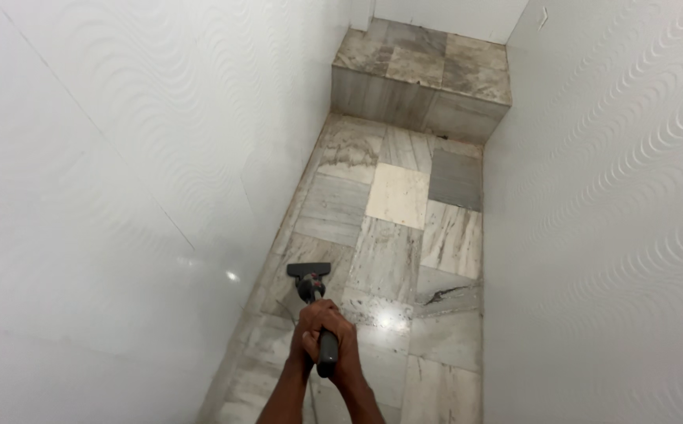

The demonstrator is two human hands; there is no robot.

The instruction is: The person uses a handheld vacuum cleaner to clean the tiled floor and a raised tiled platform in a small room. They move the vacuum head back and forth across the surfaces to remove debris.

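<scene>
Gripping the scraper (315, 302) handle, both hands — left hand (308, 334), right hand (340, 339) — clenched; I fear its head could slip toward the left wall (121, 196).

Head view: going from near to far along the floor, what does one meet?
Hands gripping a grey handle → black tool head on the floor → cream tile → raised marble step → white end wall.

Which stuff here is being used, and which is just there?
In use:
- left hand
- right hand
- grey cleaning tool
- stone floor tiles

Just there:
- raised stone step
- white wavy walls
</scene>
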